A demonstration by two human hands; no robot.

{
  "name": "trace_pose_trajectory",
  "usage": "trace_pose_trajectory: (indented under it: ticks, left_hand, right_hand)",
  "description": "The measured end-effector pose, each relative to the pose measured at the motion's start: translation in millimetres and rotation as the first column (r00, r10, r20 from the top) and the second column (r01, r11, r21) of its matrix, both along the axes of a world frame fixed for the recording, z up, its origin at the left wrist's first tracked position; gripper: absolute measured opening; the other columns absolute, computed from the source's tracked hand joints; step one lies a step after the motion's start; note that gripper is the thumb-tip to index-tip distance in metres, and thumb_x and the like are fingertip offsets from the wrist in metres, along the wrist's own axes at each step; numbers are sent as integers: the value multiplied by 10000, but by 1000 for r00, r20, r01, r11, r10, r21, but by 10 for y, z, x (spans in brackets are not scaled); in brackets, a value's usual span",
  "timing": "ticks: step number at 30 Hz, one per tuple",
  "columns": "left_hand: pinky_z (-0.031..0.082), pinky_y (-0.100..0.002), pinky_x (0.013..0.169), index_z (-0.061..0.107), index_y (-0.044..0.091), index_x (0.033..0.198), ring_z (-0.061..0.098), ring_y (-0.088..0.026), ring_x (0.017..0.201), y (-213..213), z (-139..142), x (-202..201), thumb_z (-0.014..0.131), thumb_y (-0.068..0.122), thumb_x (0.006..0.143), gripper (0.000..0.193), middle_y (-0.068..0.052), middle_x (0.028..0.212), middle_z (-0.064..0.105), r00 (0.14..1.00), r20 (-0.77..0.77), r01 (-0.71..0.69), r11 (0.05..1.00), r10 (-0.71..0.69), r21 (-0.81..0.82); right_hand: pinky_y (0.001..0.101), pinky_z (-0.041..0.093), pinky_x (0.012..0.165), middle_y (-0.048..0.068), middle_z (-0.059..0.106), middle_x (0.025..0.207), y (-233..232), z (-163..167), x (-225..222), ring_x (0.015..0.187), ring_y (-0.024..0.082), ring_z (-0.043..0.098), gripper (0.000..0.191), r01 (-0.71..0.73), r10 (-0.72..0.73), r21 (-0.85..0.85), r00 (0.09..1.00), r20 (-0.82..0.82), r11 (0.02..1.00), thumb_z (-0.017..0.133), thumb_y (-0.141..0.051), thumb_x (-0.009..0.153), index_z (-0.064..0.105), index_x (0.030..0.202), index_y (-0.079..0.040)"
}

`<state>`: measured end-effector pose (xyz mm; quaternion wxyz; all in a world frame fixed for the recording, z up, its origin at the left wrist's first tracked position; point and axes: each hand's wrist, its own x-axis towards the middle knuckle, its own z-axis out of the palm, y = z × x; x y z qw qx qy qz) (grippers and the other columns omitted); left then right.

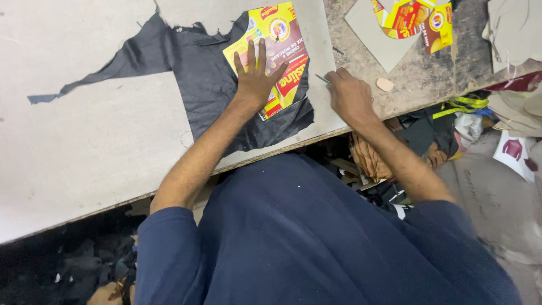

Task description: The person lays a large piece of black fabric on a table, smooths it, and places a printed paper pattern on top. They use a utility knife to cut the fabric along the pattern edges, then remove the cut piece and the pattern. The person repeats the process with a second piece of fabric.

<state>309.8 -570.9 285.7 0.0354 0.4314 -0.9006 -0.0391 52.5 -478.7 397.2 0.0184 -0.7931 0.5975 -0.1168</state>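
Tracing or cutting round a pattern, by the look of it. Left hand (255, 76) flat and open, fingers spread, pressing a yellow and red printed card template (280, 42) onto a piece of dark leather (209, 85) spread on the grey counter (84, 141). Right hand (350, 96) closed round a thin metal tool (322, 78), tip just beside the template's right edge, near the leather's border.

To do this well:
- Keep the left palm pressed over the card's middle, fingers fanned toward the edge being worked, so nothing creeps.
- Hold the tool close to the tip and run it tight against the card edge, not wandering onto the leather.
- Work in short passes, shifting the pressing fingers along with the tool rather than lifting the whole palm.
- Mind the leather's lower corner, hanging near the counter edge; likely to drag if pulled.

Further right: more cut printed card (418, 17) on a grey board piece (375, 34), a small pale oval lump (384, 84), scraps below the counter.
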Motion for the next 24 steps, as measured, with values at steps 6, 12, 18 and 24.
trace_pose_trajectory:
  ticks: [6,12,18,24]
  left_hand:
    - [-18,-880,1044,135,481,1648,-230,-528,1499,-113,467,-92,879,190,716,1227,-292,1680,-170,985,167,-16,942,-43,335]
    - [-45,-913,999,134,499,1638,-276,-546,1465,-83,469,-100,865,162,747,1201,-298,1656,-214,993,115,-5,939,-36,343]
    - [-69,-953,902,244,506,1589,-292,-589,1396,-120,50,-209,712,131,875,933,-312,1602,-215,1000,10,6,990,-8,142]
    - [76,-911,998,248,459,1616,-148,-589,1454,-190,208,-216,843,286,760,1057,-321,1632,-119,996,83,15,968,-37,251]
  right_hand:
    - [350,523,426,173,637,627,-324,-195,836,505,230,729,208,439,-422,195,509,750,877,699,-70,924,642,1103,20]
    - [359,533,462,171,681,621,-406,-367,815,495,241,716,131,484,-453,93,712,536,870,704,-45,937,656,1029,36]
    - [500,549,643,257,698,794,-78,-486,1055,775,448,708,136,478,-413,-78,820,396,875,718,-82,940,667,1025,12]
    - [506,537,641,248,680,732,776,-293,1284,698,437,685,279,373,-434,230,832,347,899,722,-116,894,684,1141,9]
